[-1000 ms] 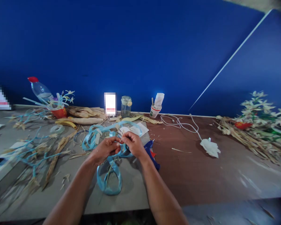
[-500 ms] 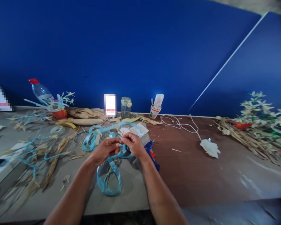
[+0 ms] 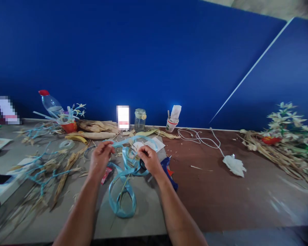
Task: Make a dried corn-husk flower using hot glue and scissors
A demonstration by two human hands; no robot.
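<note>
My left hand (image 3: 100, 158) has its fingers closed on a light blue ribbon (image 3: 123, 212), near one stretch that runs off to the right. The rest of the ribbon lies in loose loops on the table between my hands and nearer to me. My right hand (image 3: 149, 160) is pinched shut above the ribbon; what its fingertips hold is too small to make out. Just right of that wrist lies a blue glue gun (image 3: 166, 170) with an orange trigger. A small red packet (image 3: 106, 175) shows beside my left wrist.
Branches wrapped in blue (image 3: 42, 179) and dry husks (image 3: 97, 126) lie left and behind. A glass jar (image 3: 140, 120), a paper cup (image 3: 171, 125) and a lit phone (image 3: 123, 117) stand along the blue partition. A white cable (image 3: 202, 141) and white flowers (image 3: 284, 121) are rightward.
My left hand has moved left, away from my right hand, drawing a stretch of ribbon with it. The red packet has come into view. My right hand stays pinched near the same place.
</note>
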